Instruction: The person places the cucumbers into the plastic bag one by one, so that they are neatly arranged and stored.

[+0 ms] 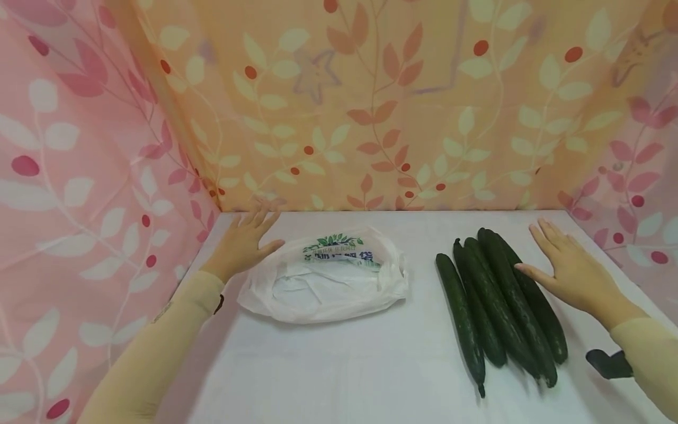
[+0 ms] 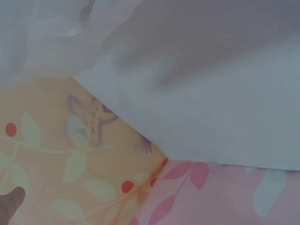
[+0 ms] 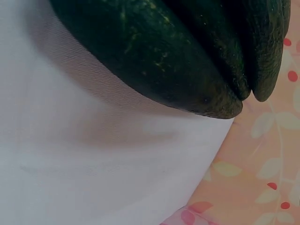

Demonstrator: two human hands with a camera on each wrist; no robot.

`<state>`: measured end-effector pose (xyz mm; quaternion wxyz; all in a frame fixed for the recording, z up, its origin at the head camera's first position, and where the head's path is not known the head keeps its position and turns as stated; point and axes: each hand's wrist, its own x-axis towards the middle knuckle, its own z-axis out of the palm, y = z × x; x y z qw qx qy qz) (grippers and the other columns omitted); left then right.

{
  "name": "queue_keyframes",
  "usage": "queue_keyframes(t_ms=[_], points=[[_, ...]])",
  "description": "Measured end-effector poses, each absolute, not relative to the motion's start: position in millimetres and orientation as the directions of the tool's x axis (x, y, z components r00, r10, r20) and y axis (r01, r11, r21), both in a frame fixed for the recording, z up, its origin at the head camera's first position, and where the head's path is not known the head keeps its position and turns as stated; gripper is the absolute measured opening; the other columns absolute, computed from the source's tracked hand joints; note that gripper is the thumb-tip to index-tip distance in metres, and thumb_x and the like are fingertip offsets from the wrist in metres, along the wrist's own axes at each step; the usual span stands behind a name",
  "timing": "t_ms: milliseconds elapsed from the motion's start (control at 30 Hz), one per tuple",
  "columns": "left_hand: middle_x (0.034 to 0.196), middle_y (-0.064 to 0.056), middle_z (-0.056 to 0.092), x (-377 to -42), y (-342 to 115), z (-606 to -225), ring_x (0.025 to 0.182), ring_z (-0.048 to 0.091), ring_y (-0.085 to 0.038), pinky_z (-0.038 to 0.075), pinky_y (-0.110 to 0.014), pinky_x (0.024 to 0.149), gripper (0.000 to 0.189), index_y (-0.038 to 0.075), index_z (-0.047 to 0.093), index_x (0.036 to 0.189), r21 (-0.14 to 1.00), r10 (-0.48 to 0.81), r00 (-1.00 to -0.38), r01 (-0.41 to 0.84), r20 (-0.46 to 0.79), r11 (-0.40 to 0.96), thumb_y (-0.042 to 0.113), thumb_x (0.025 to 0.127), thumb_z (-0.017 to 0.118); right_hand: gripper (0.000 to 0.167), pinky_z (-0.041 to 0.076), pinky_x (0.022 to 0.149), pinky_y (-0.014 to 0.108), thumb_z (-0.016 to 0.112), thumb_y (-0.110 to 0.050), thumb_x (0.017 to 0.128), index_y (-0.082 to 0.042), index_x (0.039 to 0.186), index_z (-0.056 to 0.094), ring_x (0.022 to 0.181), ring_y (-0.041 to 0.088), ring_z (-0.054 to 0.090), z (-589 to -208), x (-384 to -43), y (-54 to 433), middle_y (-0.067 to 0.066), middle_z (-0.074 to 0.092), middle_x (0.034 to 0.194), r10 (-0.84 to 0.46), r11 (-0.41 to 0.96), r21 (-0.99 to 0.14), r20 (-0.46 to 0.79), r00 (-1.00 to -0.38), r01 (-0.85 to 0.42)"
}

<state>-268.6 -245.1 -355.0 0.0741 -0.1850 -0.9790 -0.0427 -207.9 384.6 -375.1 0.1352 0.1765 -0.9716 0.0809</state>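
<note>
A white plastic bag with green leaf print and blue lettering lies flattened on the table, left of the middle. My left hand is beside its left end, fingers spread and the thumb pointing toward the bag. Several dark green cucumbers lie side by side at the right, their far ends bunched together. Over the table just right of them, my right hand holds nothing, its fingers straight and thumb overlapping the rightmost cucumber in the head view. Close up, the right wrist view shows cucumber ends.
A white cloth covers the table. Behind it hangs an orange leaf-patterned curtain. Pink patterned cloth closes off the left side, and similar cloth stands on the right.
</note>
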Motion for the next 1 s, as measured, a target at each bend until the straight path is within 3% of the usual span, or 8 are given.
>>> queue_keyframes(t_ms=[300,467,800,1000], points=[[0.168,-0.008,0.01,-263.7,-242.6,-357.7,0.156,0.005,-0.032,0.009,-0.065,0.121,0.08,0.013,0.022,0.159,0.062,0.387,-0.905,0.403,0.178,0.913,0.053,0.097,0.054,0.096,0.009,0.119,0.064,0.067,-0.045,0.092,-0.006,0.159,0.01,0.15,0.049,0.012,-376.8,-195.0,381.7,0.024,0.005,0.165,-0.263,0.927,-0.21,0.228,-0.938,-0.311],[0.168,-0.01,0.012,-261.3,-242.6,-360.0,0.154,0.013,-0.034,0.012,-0.064,0.121,0.079,0.011,0.025,0.158,0.062,0.394,-0.9,0.411,0.188,0.91,0.05,0.097,0.057,0.099,0.022,0.107,0.074,0.068,-0.047,0.091,-0.006,0.159,0.01,0.149,0.048,0.014,-379.2,-187.6,378.3,0.022,0.003,0.166,-0.242,0.923,-0.256,0.19,-0.952,-0.286],[0.167,-0.012,0.016,-248.9,-246.3,-365.9,0.153,0.017,-0.037,0.013,-0.062,0.121,0.078,0.014,0.027,0.158,0.075,0.399,-0.893,0.422,0.209,0.904,0.048,0.095,0.06,0.099,0.015,0.114,0.069,0.071,-0.046,0.089,-0.003,0.158,0.015,0.148,0.049,0.017,-384.4,-174.6,365.6,0.026,0.013,0.163,-0.236,0.906,-0.316,0.177,-0.955,-0.283],[0.165,-0.013,0.021,-242.1,-244.7,-367.9,0.151,0.021,-0.039,0.015,-0.062,0.121,0.078,0.012,0.031,0.156,0.09,0.416,-0.884,0.441,0.212,0.893,0.048,0.095,0.061,0.095,0.02,0.109,0.072,0.073,-0.041,0.088,-0.007,0.159,0.018,0.146,0.051,0.022,-385.5,-164.5,361.8,0.024,0.016,0.163,-0.226,0.893,-0.347,0.207,-0.952,-0.288]])
